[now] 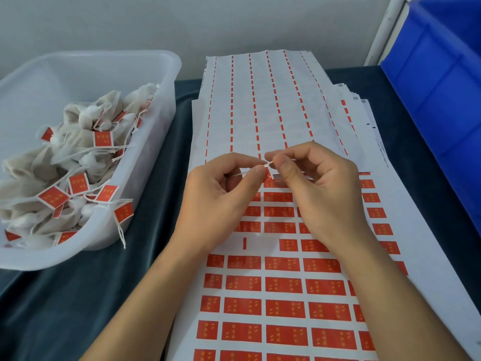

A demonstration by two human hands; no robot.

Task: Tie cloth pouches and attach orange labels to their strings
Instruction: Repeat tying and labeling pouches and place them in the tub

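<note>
My left hand (221, 194) and my right hand (312, 183) meet over the label sheet (281, 285), fingertips together. Between them they pinch a thin white string (266, 165), with a small orange label partly hidden under the fingers. No pouch shows in either hand. The sheet holds several rows of orange labels (283, 308); its upper part is peeled, leaving only thin orange strips. A clear plastic tub (166, 74) at the left holds several white cloth pouches (78, 152) with orange labels on their strings.
A blue plastic crate (442, 82) stands at the right edge. More sheets are stacked under the top one, fanned out to the right. Dark teal cloth (78, 295) covers the table. A grey wall is behind.
</note>
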